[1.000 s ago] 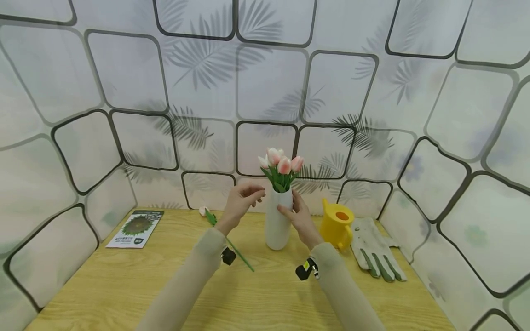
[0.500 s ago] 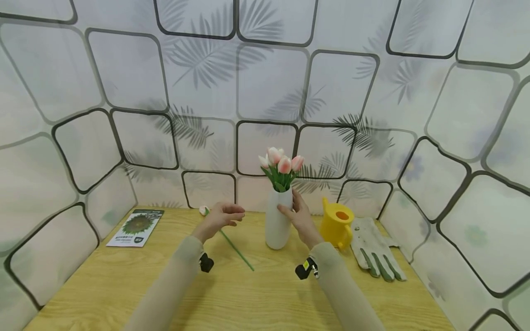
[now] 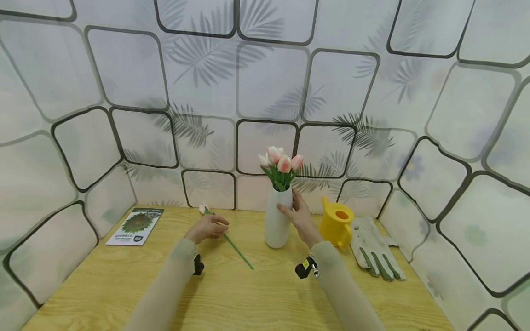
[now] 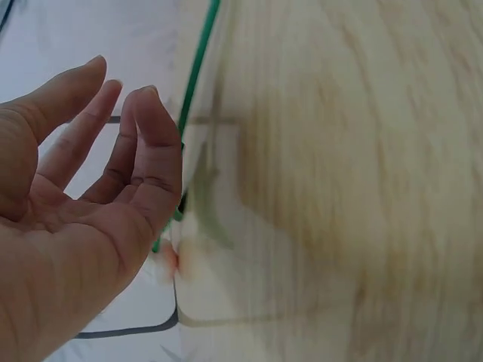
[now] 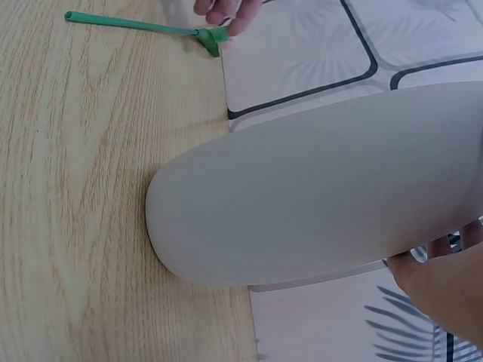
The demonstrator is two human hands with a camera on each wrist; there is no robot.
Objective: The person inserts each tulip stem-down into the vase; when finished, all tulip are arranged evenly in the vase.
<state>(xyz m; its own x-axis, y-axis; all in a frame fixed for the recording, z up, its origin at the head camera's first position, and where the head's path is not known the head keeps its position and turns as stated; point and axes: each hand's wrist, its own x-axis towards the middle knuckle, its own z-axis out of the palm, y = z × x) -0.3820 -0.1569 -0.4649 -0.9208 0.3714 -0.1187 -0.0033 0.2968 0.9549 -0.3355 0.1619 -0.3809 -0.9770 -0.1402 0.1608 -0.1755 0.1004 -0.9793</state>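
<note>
A white vase [image 3: 276,225] stands upright on the wooden table, with several pink-and-white tulips [image 3: 284,164] in its mouth. My right hand [image 3: 302,219] holds the vase by its upper right side, the thumb across the front. To the left, a single tulip [image 3: 238,250] lies on the table, its green stem pointing toward me. Just over its upper stem is my left hand [image 3: 207,228]. In the left wrist view, thumb and loosely bent fingers of that hand [image 4: 90,196] are apart with nothing between them; the green stem [image 4: 198,68] passes behind the fingertips.
A yellow watering can [image 3: 336,225] stands right of the vase, beside a pair of grey-green work gloves [image 3: 374,248]. At the back left lies a seed packet [image 3: 135,227] with a sunflower picture. Patterned cloth walls [image 3: 207,147] enclose the table's back and sides.
My left hand has moved left and down, away from beside the vase to the lying tulip. The right hand has stayed on the vase.
</note>
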